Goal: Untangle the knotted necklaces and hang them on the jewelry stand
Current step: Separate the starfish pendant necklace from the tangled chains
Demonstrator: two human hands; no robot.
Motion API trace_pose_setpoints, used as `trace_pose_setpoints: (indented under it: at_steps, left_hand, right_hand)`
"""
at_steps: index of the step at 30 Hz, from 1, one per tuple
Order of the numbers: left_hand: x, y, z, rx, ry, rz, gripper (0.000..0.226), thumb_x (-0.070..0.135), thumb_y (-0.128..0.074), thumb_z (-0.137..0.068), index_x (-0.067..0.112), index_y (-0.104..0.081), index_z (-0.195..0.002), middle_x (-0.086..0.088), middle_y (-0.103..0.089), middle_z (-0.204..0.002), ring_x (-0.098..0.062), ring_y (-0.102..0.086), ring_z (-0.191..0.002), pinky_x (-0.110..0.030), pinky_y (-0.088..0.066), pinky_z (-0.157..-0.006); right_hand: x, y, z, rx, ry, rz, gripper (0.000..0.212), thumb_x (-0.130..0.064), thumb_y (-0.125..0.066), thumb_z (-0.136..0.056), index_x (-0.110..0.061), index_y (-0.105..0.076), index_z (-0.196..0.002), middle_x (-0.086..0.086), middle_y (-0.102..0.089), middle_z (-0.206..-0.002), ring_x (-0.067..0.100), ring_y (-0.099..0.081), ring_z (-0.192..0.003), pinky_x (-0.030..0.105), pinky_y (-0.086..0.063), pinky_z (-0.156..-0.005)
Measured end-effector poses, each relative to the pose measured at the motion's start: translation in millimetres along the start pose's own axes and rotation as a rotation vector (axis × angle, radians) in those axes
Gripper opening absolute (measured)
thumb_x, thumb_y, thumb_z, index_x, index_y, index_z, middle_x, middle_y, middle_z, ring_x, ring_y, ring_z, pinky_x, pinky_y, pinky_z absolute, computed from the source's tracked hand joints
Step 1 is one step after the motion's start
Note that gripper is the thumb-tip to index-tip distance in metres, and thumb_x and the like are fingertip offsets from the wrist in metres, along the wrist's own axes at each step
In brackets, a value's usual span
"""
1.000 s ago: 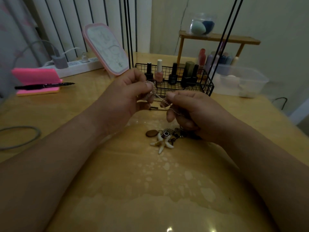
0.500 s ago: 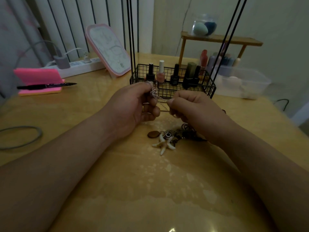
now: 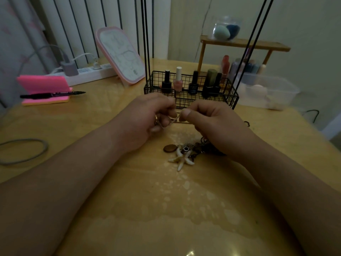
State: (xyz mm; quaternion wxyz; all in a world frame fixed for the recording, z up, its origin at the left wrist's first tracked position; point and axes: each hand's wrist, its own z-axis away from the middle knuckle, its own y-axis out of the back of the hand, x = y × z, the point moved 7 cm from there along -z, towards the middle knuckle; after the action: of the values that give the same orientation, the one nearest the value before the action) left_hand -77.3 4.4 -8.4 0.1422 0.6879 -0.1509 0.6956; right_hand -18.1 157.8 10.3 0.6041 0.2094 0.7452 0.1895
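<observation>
Both hands are close together over the counter (image 3: 166, 209). The left hand (image 3: 145, 121) pinches a thin silver chain (image 3: 175, 119) with its thumb and curled fingers. The right hand (image 3: 219, 126) pinches the same chain just beside it, thumb on top. Only a short bit of chain shows between them.

The rest seems to run down under the right hand to the knotted necklaces (image 3: 198, 147). They are a small heap on the counter at 5 o'clock from the hands. White tooth-shaped charms (image 3: 181, 160) and a flat brown disc (image 3: 170, 148) stick out on its 9 o'clock side.

At 12 o'clock from the hands sits a black wire basket (image 3: 160, 90) with little bottles in it. Thin black rods (image 3: 145, 43) seem to go up from it and out of sight. It may be the stand, but I cannot tell. I see nothing hanging there.

The knot is not undone yet, so I think the job is near its start. To do this step well, go slow and pull softly. A hard tug could make the knot tighter or snap the thin chain. Find a loose loop, make it bigger, then feed the end through. Leave the heavy charms flat on the counter so they do not drag.
</observation>
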Motion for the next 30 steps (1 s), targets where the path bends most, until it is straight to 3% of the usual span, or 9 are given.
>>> trace_pose_setpoints:
  at_steps: [3,7,10,14,19,21,24,30]
  left_hand:
    - [3.4,-6.1,6.5,-0.072,-0.049,-0.306,0.014,0.027,-0.064,-0.1,0.017,-0.073,-0.103,0.002,-0.07,-0.08,-0.006,-0.051,-0.058,-0.017,-0.037,-0.046]
    - [7.2,-10.2,12.1,-0.116,-0.083,-0.416,0.018,0.027,-0.064,-0.101,0.012,-0.075,-0.101,0.004,-0.068,-0.07,-0.001,-0.046,-0.051,-0.012,-0.038,-0.047]
    - [6.4,-8.7,12.3,-0.149,-0.009,-0.279,0.018,0.022,-0.058,-0.104,0.011,-0.068,-0.094,-0.003,-0.073,-0.077,-0.008,-0.052,-0.054,-0.02,-0.038,-0.048]
    - [1.7,-13.2,14.1,-0.292,0.152,0.079,0.023,0.023,-0.042,-0.108,0.013,-0.054,-0.091,-0.017,-0.077,-0.112,-0.022,-0.07,-0.068,-0.027,-0.053,-0.059]
    - [2.2,-15.8,16.3,-0.432,0.163,0.252,0.024,0.028,-0.043,-0.102,0.011,-0.06,-0.098,-0.018,-0.07,-0.129,-0.021,-0.072,-0.069,-0.024,-0.055,-0.058]
    - [1.9,-14.4,15.1,-0.432,0.147,0.257,0.029,0.031,-0.053,-0.094,0.009,-0.069,-0.104,-0.014,-0.073,-0.118,-0.018,-0.069,-0.066,-0.023,-0.053,-0.055]
    - [2.4,-8.9,12.2,-0.367,0.123,0.215,0.029,0.029,-0.059,-0.087,0.011,-0.078,-0.1,-0.005,-0.064,-0.082,-0.015,-0.061,-0.065,-0.021,-0.049,-0.052]
    - [9.8,2.1,9.8,-0.182,-0.029,-0.106,0.025,0.025,-0.058,-0.097,0.011,-0.076,-0.088,-0.004,-0.045,-0.058,-0.026,-0.065,-0.077,-0.041,-0.046,-0.085]
  right_hand:
    - [4.1,6.1,-2.4,0.053,-0.022,-0.075,0.02,-0.037,-0.062,-0.102,-0.026,-0.075,-0.092,-0.014,-0.051,-0.056,0.0,-0.043,-0.049,0.019,-0.034,-0.051]
    - [9.2,11.6,-3.6,0.103,-0.057,-0.127,0.019,-0.032,-0.063,-0.102,-0.021,-0.076,-0.094,-0.015,-0.053,-0.056,-0.001,-0.045,-0.049,0.023,-0.033,-0.056]
    - [17.9,17.4,-6.0,0.153,-0.138,-0.259,0.021,-0.029,-0.062,-0.103,-0.014,-0.074,-0.094,-0.008,-0.044,-0.056,0.009,-0.034,-0.049,0.027,-0.026,-0.048]
    - [22.2,22.4,-6.7,0.187,-0.198,-0.363,0.021,-0.027,-0.059,-0.104,-0.013,-0.071,-0.094,-0.007,-0.039,-0.053,0.011,-0.029,-0.047,0.028,-0.022,-0.047]
    - [26.2,24.9,-6.0,0.212,-0.215,-0.383,0.019,-0.026,-0.058,-0.105,-0.013,-0.071,-0.098,-0.005,-0.038,-0.054,0.011,-0.029,-0.046,0.028,-0.022,-0.046]
    - [26.8,25.1,-6.0,0.208,-0.215,-0.377,0.02,-0.027,-0.058,-0.105,-0.014,-0.071,-0.099,-0.006,-0.039,-0.054,0.011,-0.029,-0.047,0.028,-0.022,-0.046]
    - [27.2,24.2,-6.2,0.195,-0.214,-0.374,0.021,-0.028,-0.058,-0.105,-0.013,-0.072,-0.1,-0.004,-0.038,-0.057,0.011,-0.029,-0.049,0.028,-0.022,-0.047]
    - [26.8,20.4,-5.7,0.15,-0.211,-0.347,0.024,-0.031,-0.058,-0.105,-0.013,-0.073,-0.101,-0.003,-0.04,-0.059,0.011,-0.03,-0.049,0.029,-0.023,-0.048]
